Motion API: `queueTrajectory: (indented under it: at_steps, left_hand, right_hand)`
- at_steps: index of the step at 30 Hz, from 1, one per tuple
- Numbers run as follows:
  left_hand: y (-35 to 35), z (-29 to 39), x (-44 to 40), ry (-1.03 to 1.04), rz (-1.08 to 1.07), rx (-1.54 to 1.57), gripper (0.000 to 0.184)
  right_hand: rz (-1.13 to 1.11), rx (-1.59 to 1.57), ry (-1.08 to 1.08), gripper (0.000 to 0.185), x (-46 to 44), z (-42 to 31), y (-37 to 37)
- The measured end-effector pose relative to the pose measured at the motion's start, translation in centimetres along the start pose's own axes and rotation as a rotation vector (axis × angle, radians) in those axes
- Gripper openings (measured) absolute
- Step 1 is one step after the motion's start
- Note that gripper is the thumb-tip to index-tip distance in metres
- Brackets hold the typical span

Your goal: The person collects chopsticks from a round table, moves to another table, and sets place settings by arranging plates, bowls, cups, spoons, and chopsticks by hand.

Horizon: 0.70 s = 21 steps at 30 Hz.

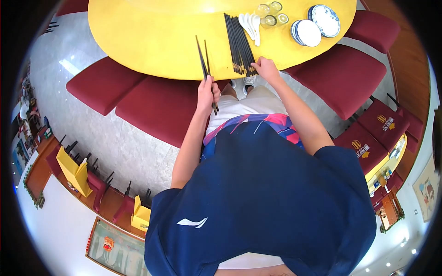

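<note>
My left hand [208, 94] is closed around a few black chopsticks [201, 57] with gold bands near their lower ends. They point away from me, over the near edge of the yellow table [152, 37]. A row of many more black chopsticks [237, 43] lies side by side on the tabletop. At the lower right end of that row, my right hand [266, 69] pinches the end of a chopstick. Just right of the row lie several white spoons [251, 27].
Behind the spoons stand several clear glasses [271, 19]. A stack of small white bowls or dishes [307, 33] and a stack of blue-patterned plates [325, 20] sit farther right. Dark red chairs [159, 103] line the near table edge, with another chair [340, 78] at the right.
</note>
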<state>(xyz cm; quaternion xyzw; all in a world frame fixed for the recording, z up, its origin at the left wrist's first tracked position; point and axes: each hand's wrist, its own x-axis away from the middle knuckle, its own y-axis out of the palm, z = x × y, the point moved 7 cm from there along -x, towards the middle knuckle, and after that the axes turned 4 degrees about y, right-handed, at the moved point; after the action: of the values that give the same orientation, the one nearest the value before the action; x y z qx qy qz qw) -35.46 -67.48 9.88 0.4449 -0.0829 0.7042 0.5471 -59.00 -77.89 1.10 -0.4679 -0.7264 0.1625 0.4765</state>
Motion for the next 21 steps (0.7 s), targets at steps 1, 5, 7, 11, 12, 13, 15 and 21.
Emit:
queueTrajectory:
  at_steps: [1, 5, 7, 11, 12, 13, 15, 21]
  left_hand:
    - [0.6, -0.3, 1.1, 0.009, 0.005, 0.009, 0.028]
    - [2.5, -0.9, 4.3, 0.042, -0.049, 0.117, 0.033]
    - [2.9, -0.8, 5.3, 0.082, -0.031, 0.059, 0.032]
    - [2.0, -1.3, 5.5, 0.159, -0.053, 0.028, 0.025]
    - [1.5, -1.3, 5.5, 0.168, -0.047, 0.029, 0.025]
    - [1.3, -1.5, 5.7, 0.159, -0.084, 0.049, 0.024]
    - [1.4, -1.3, 6.3, 0.155, -0.118, 0.069, 0.029]
    - [1.8, -1.8, 7.5, 0.062, -0.217, 0.195, 0.04]
  right_hand:
    - [-0.002, -0.001, -0.002, 0.034, 0.0, 0.1, 0.0]
    - [0.069, 0.05, -0.039, 0.033, 0.1, -0.3, -0.9]
    - [0.084, 0.088, -0.025, 0.033, 0.0, -0.6, -1.5]
    - [0.028, 0.273, -0.032, 0.036, 0.5, -2.1, -1.8]
    - [0.033, 0.321, -0.038, 0.036, 0.5, -2.4, -1.8]
    - [0.032, 0.319, -0.048, 0.036, 0.3, -2.6, -1.5]
    - [0.032, 0.312, -0.061, 0.034, 0.3, -2.8, -0.9]
    - [0.007, 0.241, -0.088, 0.034, 0.0, -2.5, -0.9]
